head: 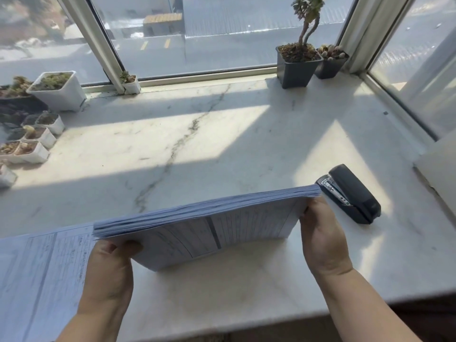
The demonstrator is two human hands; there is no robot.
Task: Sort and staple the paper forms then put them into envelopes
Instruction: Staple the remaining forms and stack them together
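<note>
**One stack of forms held on edge, one stapler beside it**

A single thick stack of paper forms [209,223] stands on its lower edge on the marble sill [222,134], tilted back toward the person, printed face toward the camera. The left hand [111,270] grips the stack's left end, thumb on the front sheet; the right hand [323,233] grips its right end, fingers curled behind. Left of the stack, a second lot of forms [42,272] lies flat. Just right of the stack's upper right corner lies one black stapler [350,193]. Well beyond the stack, by the glass, stand two dark plant pots [296,67]; far to its left sits a cluster of small white pots [58,91], too crowded to count.
</note>
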